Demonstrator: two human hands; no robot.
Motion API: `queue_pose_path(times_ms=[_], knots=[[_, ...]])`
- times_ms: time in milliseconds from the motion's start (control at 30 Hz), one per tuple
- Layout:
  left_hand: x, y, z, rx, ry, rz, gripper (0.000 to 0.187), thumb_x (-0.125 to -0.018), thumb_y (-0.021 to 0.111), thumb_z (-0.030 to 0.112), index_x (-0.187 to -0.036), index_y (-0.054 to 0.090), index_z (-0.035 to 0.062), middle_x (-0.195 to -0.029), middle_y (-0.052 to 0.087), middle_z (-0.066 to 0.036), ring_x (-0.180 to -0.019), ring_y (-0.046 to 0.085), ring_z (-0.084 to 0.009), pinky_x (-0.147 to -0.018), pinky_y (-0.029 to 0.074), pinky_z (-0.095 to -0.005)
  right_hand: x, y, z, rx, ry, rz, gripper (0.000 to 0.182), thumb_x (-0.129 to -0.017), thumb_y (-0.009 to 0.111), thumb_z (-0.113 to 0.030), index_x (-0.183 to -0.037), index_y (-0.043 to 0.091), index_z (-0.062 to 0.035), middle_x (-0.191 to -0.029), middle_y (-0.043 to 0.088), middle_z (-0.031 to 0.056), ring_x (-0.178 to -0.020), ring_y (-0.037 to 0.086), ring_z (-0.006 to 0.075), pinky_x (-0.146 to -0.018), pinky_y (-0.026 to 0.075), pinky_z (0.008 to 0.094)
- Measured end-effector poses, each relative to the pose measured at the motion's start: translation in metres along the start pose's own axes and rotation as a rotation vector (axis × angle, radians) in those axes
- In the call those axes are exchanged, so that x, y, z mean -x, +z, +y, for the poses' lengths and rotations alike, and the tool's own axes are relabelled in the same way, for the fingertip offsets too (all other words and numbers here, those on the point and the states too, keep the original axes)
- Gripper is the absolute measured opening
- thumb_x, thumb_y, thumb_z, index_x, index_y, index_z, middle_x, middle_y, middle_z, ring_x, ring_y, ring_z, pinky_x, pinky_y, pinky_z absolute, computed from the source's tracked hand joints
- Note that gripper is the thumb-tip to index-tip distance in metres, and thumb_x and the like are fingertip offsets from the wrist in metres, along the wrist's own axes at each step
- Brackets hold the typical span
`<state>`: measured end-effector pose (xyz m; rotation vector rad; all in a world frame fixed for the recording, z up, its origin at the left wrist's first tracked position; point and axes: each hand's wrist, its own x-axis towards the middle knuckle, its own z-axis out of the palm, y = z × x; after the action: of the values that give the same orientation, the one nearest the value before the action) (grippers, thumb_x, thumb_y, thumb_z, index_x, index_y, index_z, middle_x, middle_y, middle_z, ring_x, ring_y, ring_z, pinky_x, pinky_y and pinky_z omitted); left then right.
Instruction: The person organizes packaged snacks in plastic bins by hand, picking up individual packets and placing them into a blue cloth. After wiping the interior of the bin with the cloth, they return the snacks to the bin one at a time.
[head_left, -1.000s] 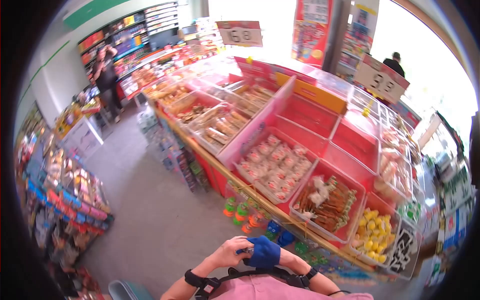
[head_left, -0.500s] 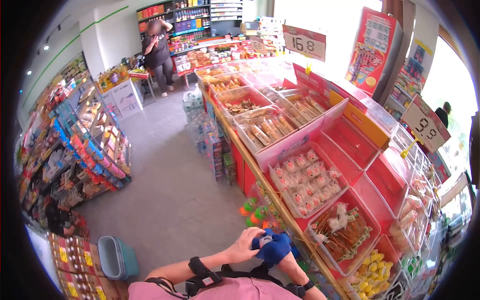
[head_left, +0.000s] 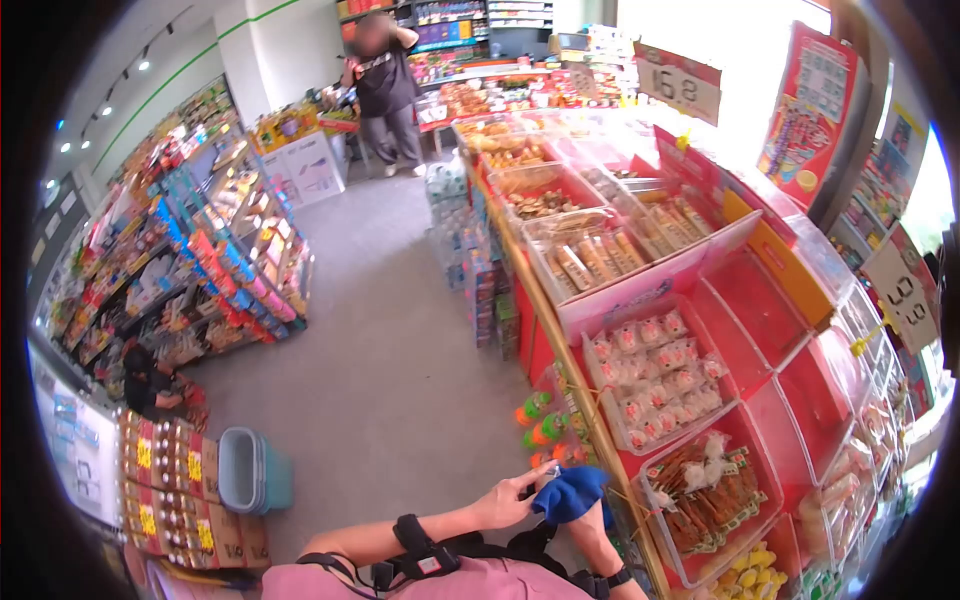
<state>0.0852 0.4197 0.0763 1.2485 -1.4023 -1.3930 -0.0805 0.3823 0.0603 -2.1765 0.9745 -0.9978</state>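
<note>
A blue cloth [head_left: 572, 494] is bunched over the fingers of my right hand [head_left: 592, 530], which is closed around it at the lower middle of the view. My left hand [head_left: 505, 503] comes in from the left, its fingers bent and pinched against the cloth's left edge. Between those fingertips shows a small pale, shiny thing [head_left: 547, 478], too small to name. Both hands are in front of my body, beside the wooden edge [head_left: 615, 470] of a red display stand. Dark bands circle both wrists.
Right of my hands, the stand carries bins of white wrapped packets [head_left: 655, 385], brown packaged snacks [head_left: 705, 500] and yellow pieces [head_left: 750, 575]. Green-capped bottles [head_left: 545, 430] stand at its foot. Teal buckets [head_left: 255, 470] and stacked cartons [head_left: 165, 470] sit left. A person [head_left: 385, 90] stands far back.
The view has swung left, so the stand and my hands appear further right. My left fingertips have shifted along the cloth's edge, and the cloth is bunched differently.
</note>
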Motion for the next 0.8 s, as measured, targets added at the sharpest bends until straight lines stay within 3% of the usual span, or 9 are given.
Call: queue_pose_path(times_ms=[33, 67, 100, 167, 333, 467, 633, 733, 800], knots=[[-0.003, 0.001, -0.006, 0.011, 0.041, -0.003, 0.055, -0.084, 0.053, 0.011, -0.134, 0.032, 0.0073, -0.108, 0.056, -0.01, -0.095, 0.052, -0.0138, -0.085, 0.04, -0.0265, -0.003, -0.004, -0.006, 0.048, -0.078, -0.044, 0.008, -0.072, 0.062, -0.008, -0.077, 0.06, -0.0016, -0.079, 0.059, 0.0126, -0.073, 0.058, 0.0276, -0.063, 0.045, 0.0339], [-0.002, 0.002, -0.01, 0.024, 0.079, -0.006, 0.054, -0.085, 0.053, 0.011, -0.135, 0.032, 0.0076, -0.103, 0.058, -0.007, -0.088, 0.051, -0.0098, -0.081, 0.042, -0.0245, 0.001, -0.003, -0.01, -0.224, 0.227, -0.058, 0.014, -0.074, 0.062, -0.009, -0.084, 0.059, -0.0002, -0.079, 0.059, 0.0124, -0.074, 0.058, 0.0266, -0.066, 0.044, 0.0333], [0.0, 0.002, -0.01, 0.035, 0.056, 0.018, 0.054, -0.085, 0.053, 0.011, -0.135, 0.032, 0.0076, -0.103, 0.058, -0.007, -0.088, 0.051, -0.0098, -0.081, 0.042, -0.0245, 0.001, -0.005, -0.019, -0.239, 0.233, -0.09, 0.014, -0.074, 0.062, -0.009, -0.084, 0.059, -0.0002, -0.079, 0.059, 0.0124, -0.074, 0.058, 0.0266, -0.066, 0.044, 0.0333], [-0.002, -0.001, -0.006, 0.271, -0.211, -0.085, 0.054, -0.086, 0.05, 0.002, -0.135, 0.031, 0.0095, -0.123, 0.049, -0.004, -0.109, 0.046, -0.0105, -0.094, 0.036, -0.0245, -0.013, -0.011, -0.033, -0.4, 0.452, -0.102, 0.019, -0.078, 0.059, -0.012, -0.093, 0.058, -0.0016, -0.084, 0.06, 0.0126, -0.082, 0.058, 0.0254, -0.075, 0.043, 0.0334], [-0.005, -0.002, -0.008, 0.247, -0.145, 0.02, 0.047, -0.083, 0.05, -0.002, -0.128, 0.044, 0.01, -0.077, 0.042, 0.007, -0.073, 0.04, -0.0027, -0.07, 0.037, -0.0171, -0.012, -0.002, -0.029, -0.435, 0.403, -0.18, 0.032, -0.074, 0.061, -0.004, -0.103, 0.049, -0.0006, -0.094, 0.053, 0.0115, -0.091, 0.054, 0.0232, -0.078, 0.042, 0.0318], [-0.007, -0.007, -0.004, 0.171, -0.151, 0.031, 0.049, -0.081, 0.051, -0.001, -0.128, 0.044, 0.0101, -0.076, 0.043, 0.006, -0.07, 0.039, -0.0035, -0.066, 0.036, -0.0179, -0.013, 0.006, -0.008, -0.248, 0.144, -0.241, 0.032, -0.073, 0.062, -0.004, -0.102, 0.049, 0.0001, -0.094, 0.053, 0.0118, -0.091, 0.054, 0.0246, -0.077, 0.042, 0.0325], [-0.001, -0.014, 0.002, -0.06, -0.244, -0.089, 0.054, -0.081, 0.049, 0.003, -0.132, 0.036, 0.0083, -0.098, 0.056, -0.004, -0.081, 0.049, -0.0083, -0.075, 0.042, -0.0231, -0.017, 0.009, -0.003, -0.16, 0.142, -0.28, 0.029, -0.07, 0.062, -0.004, -0.096, 0.051, 0.0011, -0.086, 0.054, 0.0153, -0.085, 0.055, 0.0294, -0.073, 0.044, 0.0329], [0.003, -0.009, -0.025, -0.095, 0.011, -0.041, 0.056, -0.081, 0.05, 0.01, -0.133, 0.03, 0.0038, -0.123, 0.046, -0.019, -0.113, 0.046, -0.0261, -0.096, 0.036, -0.0337, -0.019, 0.014, -0.005, -0.145, 0.148, -0.298, 0.022, -0.072, 0.062, -0.006, -0.09, 0.052, 0.0005, -0.082, 0.056, 0.0159, -0.08, 0.058, 0.0296, -0.069, 0.045, 0.0341], [0.008, -0.013, -0.02, -0.152, 0.035, -0.018, 0.055, -0.078, 0.05, 0.006, -0.13, 0.033, 0.0007, -0.123, 0.043, -0.021, -0.114, 0.044, -0.0321, -0.096, 0.036, -0.0361, -0.029, 0.017, -0.016, -0.168, 0.092, -0.258, 0.019, -0.074, 0.058, -0.008, -0.091, 0.054, -0.0001, -0.082, 0.057, 0.0166, -0.075, 0.059, 0.0316, -0.066, 0.046, 0.0356]])
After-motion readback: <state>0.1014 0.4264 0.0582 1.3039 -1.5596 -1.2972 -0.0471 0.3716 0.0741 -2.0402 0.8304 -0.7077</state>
